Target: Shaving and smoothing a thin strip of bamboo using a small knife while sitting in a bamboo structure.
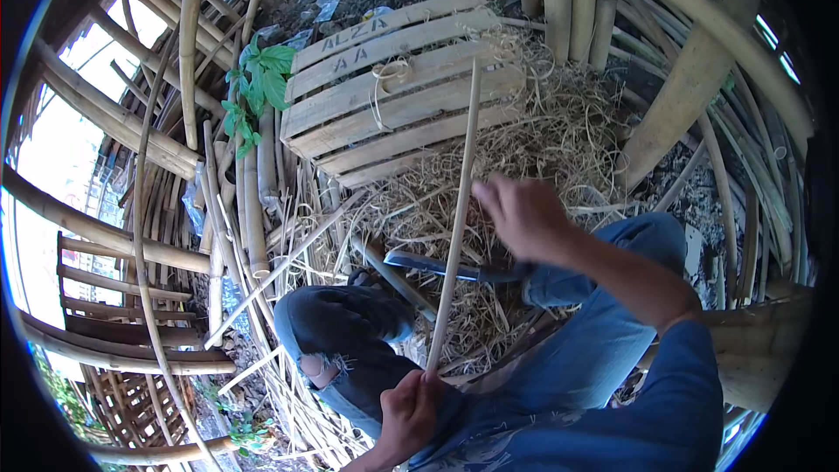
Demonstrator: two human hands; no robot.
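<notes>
A long pale bamboo stick slants up from my lap toward the slatted crate. My left hand is closed round its lower end. Just right of the stick's middle is my right hand, slightly blurred, with fingers reaching left and apart from the stick; nothing shows in them. Behind the stick, between my knees, a knife lies crosswise, its blade to the left and its dark handle near my right leg. Curled shavings pile up around the knife and beyond it.
A slatted wooden crate stands beyond the shavings, with a strip curl on it. Thin strips and bamboo poles lie at left beside a leafy plant. A thick bamboo post slants at right.
</notes>
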